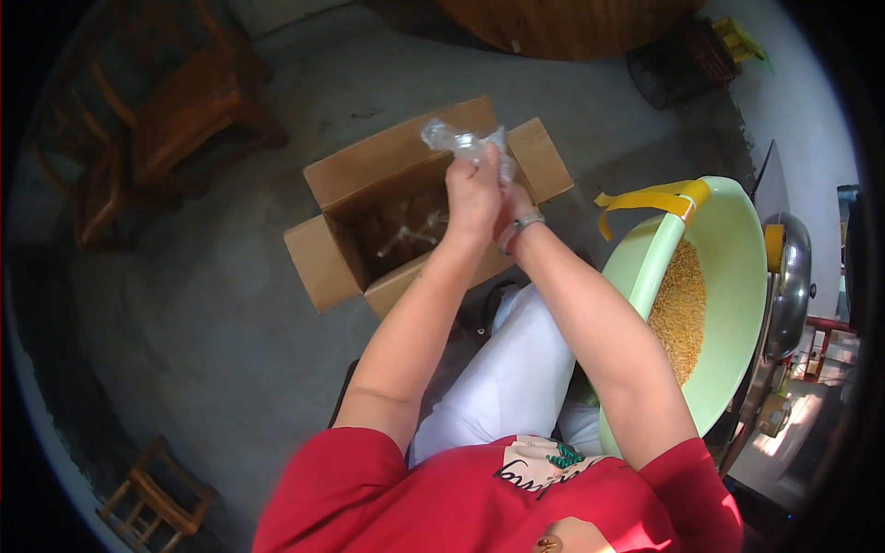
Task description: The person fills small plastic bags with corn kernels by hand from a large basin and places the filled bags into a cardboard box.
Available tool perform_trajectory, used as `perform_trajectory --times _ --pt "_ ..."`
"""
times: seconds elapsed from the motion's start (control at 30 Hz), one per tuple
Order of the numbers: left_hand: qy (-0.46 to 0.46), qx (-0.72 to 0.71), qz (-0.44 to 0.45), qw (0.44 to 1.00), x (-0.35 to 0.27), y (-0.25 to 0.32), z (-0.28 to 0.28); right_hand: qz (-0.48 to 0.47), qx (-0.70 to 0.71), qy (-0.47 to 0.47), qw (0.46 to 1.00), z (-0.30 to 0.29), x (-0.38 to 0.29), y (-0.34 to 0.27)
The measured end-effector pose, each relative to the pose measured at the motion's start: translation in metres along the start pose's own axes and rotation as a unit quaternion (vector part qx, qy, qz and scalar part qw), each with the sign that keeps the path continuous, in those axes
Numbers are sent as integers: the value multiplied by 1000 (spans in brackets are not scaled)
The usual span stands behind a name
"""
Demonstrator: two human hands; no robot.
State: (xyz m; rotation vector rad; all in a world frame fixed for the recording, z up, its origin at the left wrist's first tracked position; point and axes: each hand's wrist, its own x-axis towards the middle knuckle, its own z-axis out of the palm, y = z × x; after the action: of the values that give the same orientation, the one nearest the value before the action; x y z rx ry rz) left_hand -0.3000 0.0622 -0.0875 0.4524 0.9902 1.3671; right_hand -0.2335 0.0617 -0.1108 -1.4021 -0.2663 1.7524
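Note:
My left hand (472, 197) is closed around a crumpled clear plastic bag (467, 142), its thumb pressed on the plastic. Close against it is my right hand (517, 202), which grips the lower end of the same bag; its fingers are partly hidden behind the left. Both hands are over an open cardboard box (377, 176) on the floor, flaps spread outward. Inside the box lie a few pieces of knotted clear plastic (409, 233). To the right, beside my right arm, a tilted pale green basin (733, 345) contains yellow grain (677, 311), apparently corn kernels.
Yellow tape strips (646, 199) hang from the basin's rim. Behind the basin is a metal lid (789, 290). Wooden chairs (187, 104) stand at the upper left, a small wooden stool (155, 494) at the lower left. A round wooden tabletop (567, 24) and a dark bin (681, 66) are beyond the box.

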Motion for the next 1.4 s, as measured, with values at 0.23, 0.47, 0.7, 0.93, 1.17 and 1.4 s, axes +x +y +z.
perform_trajectory --times 0.23,0.47,0.7,0.93,1.17,1.4 --pt "18 -107 -142 984 43 -46 -44 84 -124 85 985 -17 24 -7" --pt "49 -57 -213 974 81 -109 -87 -81 -507 -84 854 -19 -43 -69" --pt "72 -43 -307 948 111 -186 -122 -328 -682 -148 637 -23 -191 -92" --pt "87 -56 -393 914 130 -230 -150 -339 -718 -77 603 -59 -229 -82" --pt "153 -43 -429 889 153 -286 -191 -361 -721 -43 590 -83 -227 -70" --pt "61 233 -476 846 133 -237 -170 -371 -726 -41 577 -90 -223 -63"
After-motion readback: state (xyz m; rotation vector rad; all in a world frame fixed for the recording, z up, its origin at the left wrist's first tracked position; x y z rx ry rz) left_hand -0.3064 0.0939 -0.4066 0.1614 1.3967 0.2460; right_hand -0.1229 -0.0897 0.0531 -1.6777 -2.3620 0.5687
